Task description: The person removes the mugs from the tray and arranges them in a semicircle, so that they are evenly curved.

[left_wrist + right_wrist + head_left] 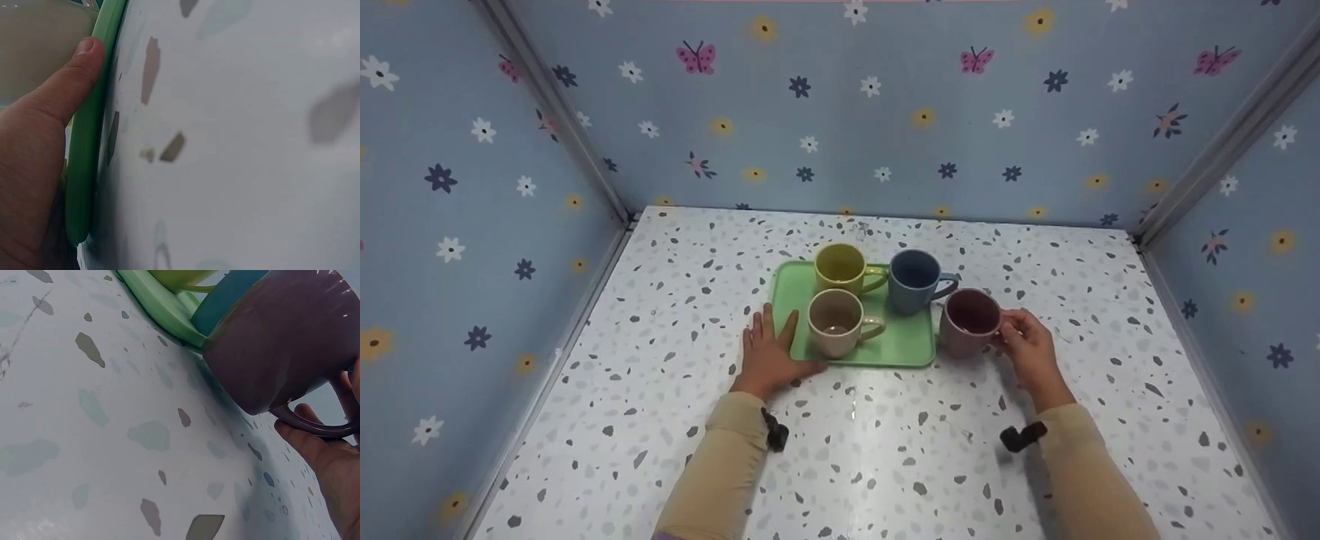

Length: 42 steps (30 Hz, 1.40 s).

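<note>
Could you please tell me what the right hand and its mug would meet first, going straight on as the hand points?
Most likely the blue mug, which stands just beyond the plum mug that the right hand holds, though depth and height are hard to judge.

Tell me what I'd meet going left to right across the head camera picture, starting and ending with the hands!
Left hand → beige mug → blue mug → maroon mug → right hand.
</note>
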{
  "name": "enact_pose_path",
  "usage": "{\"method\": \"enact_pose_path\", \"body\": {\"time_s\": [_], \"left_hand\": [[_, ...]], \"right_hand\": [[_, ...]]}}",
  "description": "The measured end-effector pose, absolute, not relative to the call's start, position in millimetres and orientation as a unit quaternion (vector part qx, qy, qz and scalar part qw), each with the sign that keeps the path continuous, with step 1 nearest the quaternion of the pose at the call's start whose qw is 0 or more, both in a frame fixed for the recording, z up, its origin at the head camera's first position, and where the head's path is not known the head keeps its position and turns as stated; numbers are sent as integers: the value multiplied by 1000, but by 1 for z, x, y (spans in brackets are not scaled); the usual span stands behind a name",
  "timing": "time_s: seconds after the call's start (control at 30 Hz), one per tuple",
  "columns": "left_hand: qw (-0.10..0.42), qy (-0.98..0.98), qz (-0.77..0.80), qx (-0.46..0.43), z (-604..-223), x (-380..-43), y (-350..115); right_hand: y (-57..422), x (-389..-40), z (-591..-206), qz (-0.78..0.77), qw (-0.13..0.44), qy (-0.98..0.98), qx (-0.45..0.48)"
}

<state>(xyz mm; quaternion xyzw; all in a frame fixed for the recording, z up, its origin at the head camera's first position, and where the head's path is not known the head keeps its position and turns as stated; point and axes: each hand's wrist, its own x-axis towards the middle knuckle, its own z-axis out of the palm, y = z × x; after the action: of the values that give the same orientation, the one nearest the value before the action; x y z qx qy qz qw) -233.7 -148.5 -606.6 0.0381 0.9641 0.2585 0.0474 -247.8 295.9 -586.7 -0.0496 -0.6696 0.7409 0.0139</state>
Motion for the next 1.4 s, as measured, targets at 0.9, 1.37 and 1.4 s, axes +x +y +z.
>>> {"method": "enact_pose_path", "body": {"time_s": [0.9, 1.37, 1.4], "left_hand": [[58, 964, 258, 35, -612, -236, -151], [53, 966, 250, 43, -615, -238, -151], [52, 966, 251, 44, -615, -237, -151]], "right_hand": [[315, -255, -590, 716, 18, -696, -57], [323, -263, -584, 725, 9, -685, -74], [323, -263, -582, 724, 7, -685, -76]]}}
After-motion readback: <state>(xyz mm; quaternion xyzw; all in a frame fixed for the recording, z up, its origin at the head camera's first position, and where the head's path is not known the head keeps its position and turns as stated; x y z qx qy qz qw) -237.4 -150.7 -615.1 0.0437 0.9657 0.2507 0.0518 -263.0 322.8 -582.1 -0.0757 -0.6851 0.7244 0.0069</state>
